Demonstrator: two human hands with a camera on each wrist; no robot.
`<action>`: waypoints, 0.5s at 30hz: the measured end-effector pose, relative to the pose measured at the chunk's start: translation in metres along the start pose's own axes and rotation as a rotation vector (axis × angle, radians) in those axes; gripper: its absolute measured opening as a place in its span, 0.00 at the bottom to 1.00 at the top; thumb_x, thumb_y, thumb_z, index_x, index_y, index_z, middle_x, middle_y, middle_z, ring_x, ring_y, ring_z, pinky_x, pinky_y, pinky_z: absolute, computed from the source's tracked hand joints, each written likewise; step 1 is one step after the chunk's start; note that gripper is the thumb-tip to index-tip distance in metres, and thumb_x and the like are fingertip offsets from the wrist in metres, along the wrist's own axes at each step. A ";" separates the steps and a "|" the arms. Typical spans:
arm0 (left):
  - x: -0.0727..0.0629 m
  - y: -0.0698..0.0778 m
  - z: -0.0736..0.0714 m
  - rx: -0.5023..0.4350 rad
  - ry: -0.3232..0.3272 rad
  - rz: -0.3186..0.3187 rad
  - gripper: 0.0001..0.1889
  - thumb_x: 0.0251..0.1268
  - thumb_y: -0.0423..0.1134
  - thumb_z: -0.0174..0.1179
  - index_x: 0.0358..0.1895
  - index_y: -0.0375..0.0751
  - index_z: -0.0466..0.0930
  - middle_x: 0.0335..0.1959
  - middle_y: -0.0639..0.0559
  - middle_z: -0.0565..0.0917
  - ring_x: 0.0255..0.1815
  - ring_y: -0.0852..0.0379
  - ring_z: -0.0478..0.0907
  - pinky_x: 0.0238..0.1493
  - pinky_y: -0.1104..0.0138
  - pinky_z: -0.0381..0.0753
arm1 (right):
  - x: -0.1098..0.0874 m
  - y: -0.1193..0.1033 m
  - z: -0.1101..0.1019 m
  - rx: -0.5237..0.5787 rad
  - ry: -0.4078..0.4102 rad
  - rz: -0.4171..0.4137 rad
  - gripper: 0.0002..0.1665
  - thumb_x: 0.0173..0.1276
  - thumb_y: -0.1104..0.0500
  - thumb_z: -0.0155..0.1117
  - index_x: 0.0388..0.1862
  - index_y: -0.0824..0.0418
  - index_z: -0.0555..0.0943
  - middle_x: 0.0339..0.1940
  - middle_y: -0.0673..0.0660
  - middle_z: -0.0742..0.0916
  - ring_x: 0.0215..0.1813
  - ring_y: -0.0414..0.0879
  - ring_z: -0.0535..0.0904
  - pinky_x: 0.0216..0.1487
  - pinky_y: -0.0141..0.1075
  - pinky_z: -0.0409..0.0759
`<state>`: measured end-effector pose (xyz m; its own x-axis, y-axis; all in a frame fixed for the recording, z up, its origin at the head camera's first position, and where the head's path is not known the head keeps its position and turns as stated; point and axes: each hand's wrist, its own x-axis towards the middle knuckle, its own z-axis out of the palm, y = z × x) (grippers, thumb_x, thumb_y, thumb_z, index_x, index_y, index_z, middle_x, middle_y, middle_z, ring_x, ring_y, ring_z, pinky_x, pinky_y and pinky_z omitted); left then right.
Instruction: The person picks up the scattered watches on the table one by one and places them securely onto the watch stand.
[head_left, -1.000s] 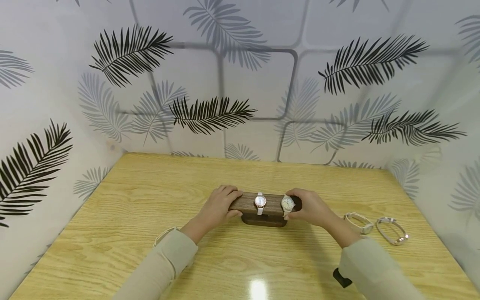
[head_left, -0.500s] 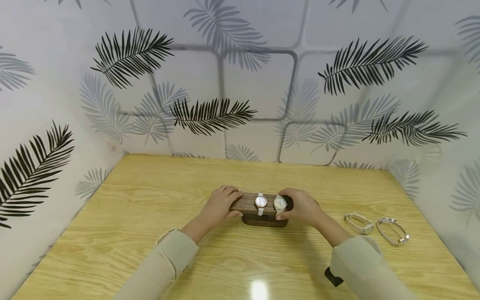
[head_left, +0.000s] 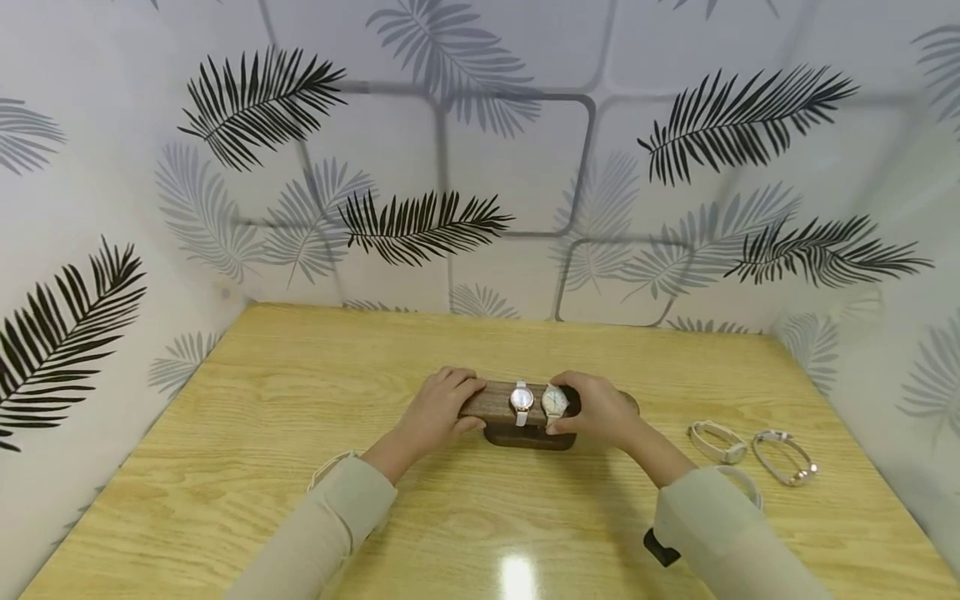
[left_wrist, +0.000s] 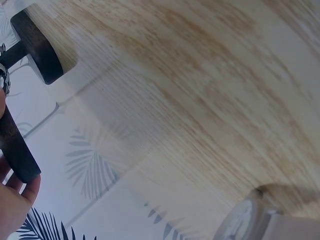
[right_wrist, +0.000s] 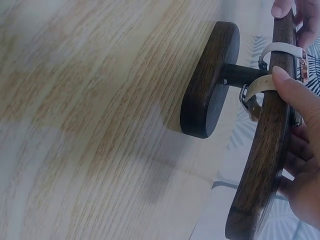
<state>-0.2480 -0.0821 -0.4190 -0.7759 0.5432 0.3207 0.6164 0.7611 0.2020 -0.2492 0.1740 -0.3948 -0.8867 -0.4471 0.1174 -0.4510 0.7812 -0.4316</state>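
Note:
A dark wooden watch stand (head_left: 491, 402) sits mid-table; its crossbar rises on a short post above a rounded base (right_wrist: 210, 80). My left hand (head_left: 438, 408) grips the bar's left end, thumb in front and fingers behind. Around the bar's middle is a watch with a white strap and rose-gold case (head_left: 521, 400). Just right of it, a cream-strapped watch (head_left: 554, 402) encircles the bar too, pinched by my right hand (head_left: 600, 410). In the right wrist view, the thumb presses the cream strap (right_wrist: 262, 84) near its buckle. The bar's right end is partly behind that hand.
Two buckled watches, one pale-strapped (head_left: 720, 443) and one with a pinkish case (head_left: 786, 460), lie at the right. A white strap (head_left: 742, 483) shows beside my right sleeve. Another watch (left_wrist: 245, 220) lies near my left forearm. A patterned wall (head_left: 495, 275) borders the table.
My right hand has moved left along the bar with the cream-strapped watch, bringing it closer to the white-strapped one. More of the bar's right end shows now. The left hand keeps its place.

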 end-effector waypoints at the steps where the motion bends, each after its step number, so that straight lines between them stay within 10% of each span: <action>1: 0.000 0.000 0.000 0.000 0.001 0.001 0.29 0.55 0.50 0.64 0.59 0.39 0.73 0.56 0.44 0.75 0.59 0.46 0.70 0.60 0.53 0.70 | 0.000 0.000 0.000 -0.001 -0.001 0.002 0.39 0.47 0.54 0.77 0.56 0.70 0.74 0.54 0.66 0.81 0.54 0.59 0.78 0.52 0.48 0.79; 7: 0.000 -0.001 0.000 0.013 0.003 -0.012 0.31 0.55 0.51 0.65 0.60 0.39 0.71 0.56 0.45 0.75 0.59 0.47 0.70 0.60 0.53 0.70 | -0.002 -0.001 0.001 -0.027 0.001 -0.010 0.42 0.49 0.54 0.75 0.61 0.69 0.71 0.59 0.66 0.78 0.59 0.61 0.74 0.58 0.52 0.74; 15: -0.007 -0.006 0.001 -0.049 -0.006 -0.051 0.39 0.52 0.50 0.67 0.67 0.40 0.62 0.61 0.42 0.70 0.64 0.43 0.65 0.64 0.47 0.64 | -0.019 0.012 0.007 -0.186 0.225 -0.154 0.46 0.43 0.53 0.78 0.61 0.65 0.71 0.57 0.65 0.78 0.59 0.63 0.72 0.56 0.64 0.68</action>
<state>-0.2464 -0.0903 -0.4239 -0.8069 0.5067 0.3037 0.5821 0.7696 0.2626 -0.2372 0.1893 -0.4083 -0.7976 -0.4745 0.3723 -0.5736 0.7877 -0.2249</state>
